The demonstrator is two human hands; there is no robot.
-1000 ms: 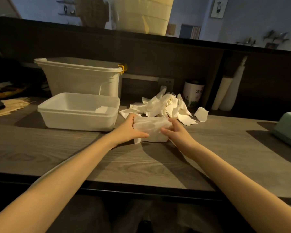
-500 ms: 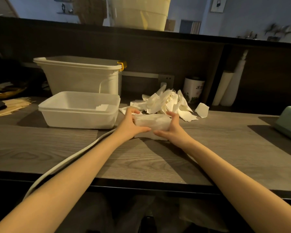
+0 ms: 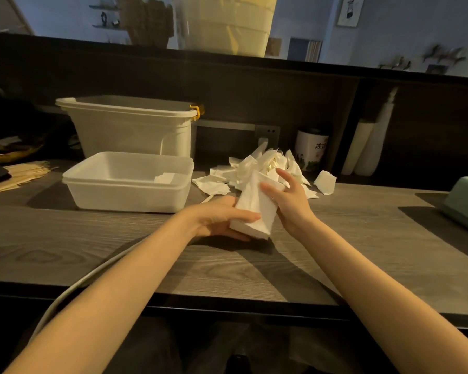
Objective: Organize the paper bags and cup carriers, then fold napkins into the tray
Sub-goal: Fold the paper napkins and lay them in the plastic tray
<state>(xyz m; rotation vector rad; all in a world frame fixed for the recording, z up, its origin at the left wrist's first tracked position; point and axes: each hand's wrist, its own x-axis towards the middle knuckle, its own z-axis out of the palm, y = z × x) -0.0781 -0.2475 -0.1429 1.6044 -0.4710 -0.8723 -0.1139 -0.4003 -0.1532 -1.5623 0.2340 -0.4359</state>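
Your tray [image 3: 125, 182] holds only one folded piece so far and the loose napkin pile [image 3: 265, 168] behind is mostly untouched, while your left hand [image 3: 219, 220] grips the folded napkin [image 3: 254, 209] above the counter and your right hand [image 3: 289, 195] lies flat-fingered against it.

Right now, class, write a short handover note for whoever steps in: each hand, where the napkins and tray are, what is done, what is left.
Left hand: grips the lower end of the folded napkin, thumb on top.
Right hand: fingers spread, touching the napkin's upper end; the napkin is tilted above the counter.
Tray: left of the hands, with one folded napkin inside.
Loose napkins: piled behind the hands.
Done: one napkin in the tray, a second folded.
Left: place this one, then fold the pile.
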